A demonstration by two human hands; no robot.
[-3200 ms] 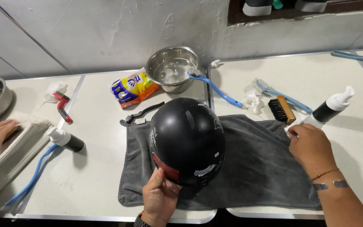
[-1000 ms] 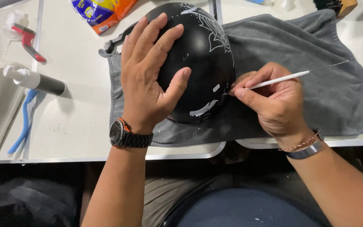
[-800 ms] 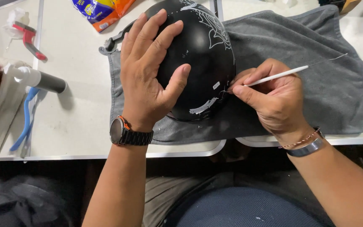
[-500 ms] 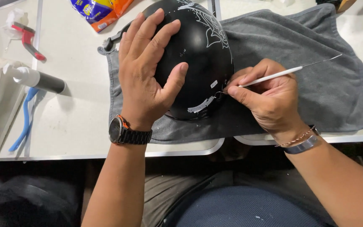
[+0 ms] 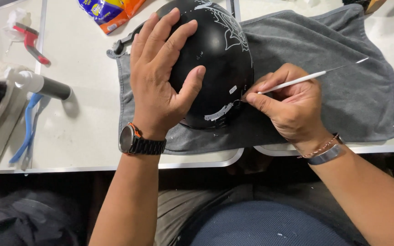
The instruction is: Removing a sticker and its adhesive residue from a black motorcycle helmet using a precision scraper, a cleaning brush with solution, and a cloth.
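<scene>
While the left hand (image 5: pixel 163 86) lay flat with fingers spread on the black helmet (image 5: pixel 215 59), the right hand (image 5: pixel 288 107) pinched a thin white brush (image 5: pixel 297 81) between thumb and fingers, its tip touching the helmet's lower edge. The helmet sat on a grey towel (image 5: pixel 324 91) at twelve o'clock from the person, on a white table (image 5: pixel 83 132). At ten o'clock lay a black and white bottle (image 5: pixel 42 85), with a blue toothbrush (image 5: pixel 26 136) just below it. A yellow and blue packet (image 5: pixel 110 11) lay at eleven o'clock.
</scene>
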